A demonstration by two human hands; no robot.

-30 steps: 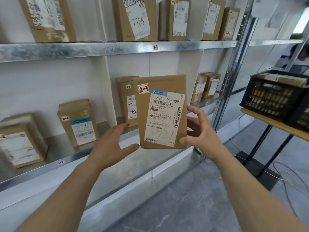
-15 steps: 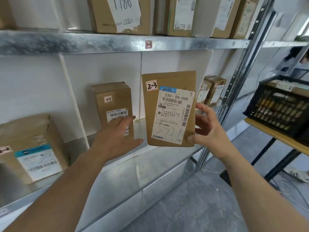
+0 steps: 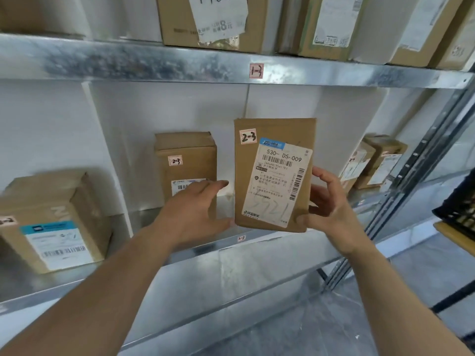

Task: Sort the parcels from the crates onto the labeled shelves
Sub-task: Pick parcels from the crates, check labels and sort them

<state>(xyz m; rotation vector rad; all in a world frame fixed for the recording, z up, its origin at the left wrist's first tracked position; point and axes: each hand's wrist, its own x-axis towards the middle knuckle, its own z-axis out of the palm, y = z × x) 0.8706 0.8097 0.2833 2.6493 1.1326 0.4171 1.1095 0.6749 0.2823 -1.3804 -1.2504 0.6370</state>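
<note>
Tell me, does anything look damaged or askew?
The white paper label on the brown cardboard box on the upper shelf is torn and crinkled at its lower edge. The held brown parcel's white shipping label sits crooked.

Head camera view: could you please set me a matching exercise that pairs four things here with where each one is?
Things:
1. held parcel
2. standing parcel
3. blue-label parcel
4. black crate

Places:
A. at the far right edge of the view
B. on the shelf, partly behind the left hand
C. gripped by the right hand, label facing the camera
D. left of the white divider

Pairs: 1-C, 2-B, 3-D, 4-A
</note>
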